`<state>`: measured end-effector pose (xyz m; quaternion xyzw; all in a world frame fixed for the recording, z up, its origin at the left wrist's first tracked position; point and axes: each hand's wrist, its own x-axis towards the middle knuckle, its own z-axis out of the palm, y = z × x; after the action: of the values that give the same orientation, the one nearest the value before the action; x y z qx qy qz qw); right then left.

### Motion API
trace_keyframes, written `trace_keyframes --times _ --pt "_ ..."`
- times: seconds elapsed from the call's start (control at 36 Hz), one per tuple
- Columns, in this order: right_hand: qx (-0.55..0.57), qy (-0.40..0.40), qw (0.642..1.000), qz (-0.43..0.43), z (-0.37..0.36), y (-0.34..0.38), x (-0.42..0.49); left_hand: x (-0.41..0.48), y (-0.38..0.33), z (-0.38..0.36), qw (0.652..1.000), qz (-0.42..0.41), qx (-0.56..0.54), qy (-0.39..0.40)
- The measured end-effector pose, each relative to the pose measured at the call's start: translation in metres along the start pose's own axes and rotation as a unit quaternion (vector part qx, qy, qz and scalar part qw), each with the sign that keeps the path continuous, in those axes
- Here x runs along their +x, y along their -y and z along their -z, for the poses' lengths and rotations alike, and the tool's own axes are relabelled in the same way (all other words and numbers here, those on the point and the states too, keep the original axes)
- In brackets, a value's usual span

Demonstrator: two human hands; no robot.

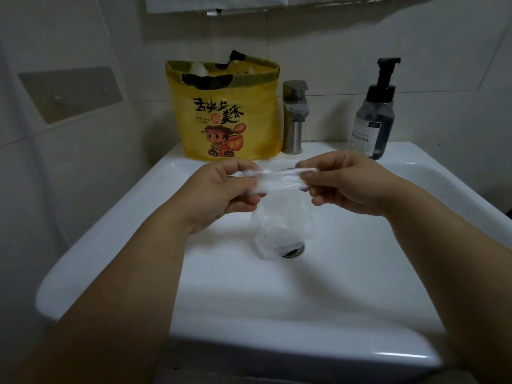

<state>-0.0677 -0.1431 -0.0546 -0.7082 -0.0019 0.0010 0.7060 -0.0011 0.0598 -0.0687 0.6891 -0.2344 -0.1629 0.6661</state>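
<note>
Both grips are narrow pinches: the left hand [225, 189] and right hand [347, 184] each hold one end of a clear plastic bag's [282, 220] bunched rim, taut between them. The bag hangs over the white sink [332, 286], its bottom seemingly touching the basin at the drain [295, 252]. Open basin lies near and on both sides. On the far rim stands a yellow bag [249, 128] printed "舌尖上美味", just left of the faucet [293, 117]. The label on the pump bottle [372, 117] at the right is unreadable.

Dim, greyish light falls from above; soft shadows lie in the white sink [360, 286], glare streaks on its rim. Walls bow at the edges. My left hand [219, 192] and right hand [352, 184] look slightly soft, the clear plastic bag [279, 217] nearly lost against white.
</note>
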Motion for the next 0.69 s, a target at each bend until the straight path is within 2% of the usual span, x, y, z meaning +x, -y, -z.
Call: trace_keyframes --times 0.22,0.47,0.58,0.69 --pt "0.066 -0.005 0.997 0.046 -0.002 0.003 -0.001 -0.001 -0.005 -0.002 0.996 -0.011 -0.092 -0.017" --pt "0.016 0.033 0.996 0.079 -0.001 0.004 -0.003 -0.003 -0.008 0.000 0.995 -0.011 -0.103 0.013" --pt "-0.014 -0.004 0.997 0.076 -0.005 -0.001 0.001 0.001 -0.002 -0.002 0.999 -0.030 -0.026 -0.026" --pt "-0.011 -0.020 0.999 0.045 -0.005 -0.004 0.005 0.003 0.004 0.001 0.998 -0.053 0.022 -0.034"
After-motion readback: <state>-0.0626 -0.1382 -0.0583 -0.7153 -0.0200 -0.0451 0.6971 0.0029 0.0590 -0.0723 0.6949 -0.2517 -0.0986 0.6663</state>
